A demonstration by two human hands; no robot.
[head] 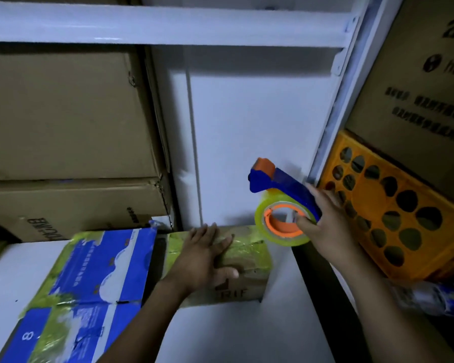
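A small brown cardboard box (247,271) wrapped in yellowish clear tape lies on a white surface (233,334). My left hand (202,255) rests flat on its top, fingers straight and spread. My right hand (325,224) grips a blue tape dispenser (281,183) with an orange tip and an orange core, loaded with a roll of clear yellowish tape (281,224). The dispenser hangs just above the box's far right corner, apart from it.
A blue-and-white printed box (89,284) with tape lies to the left. Stacked brown cartons (63,127) fill the left shelf. An orange perforated crate (393,213) and a printed carton (417,74) stand at right. A white wall panel (247,127) is behind.
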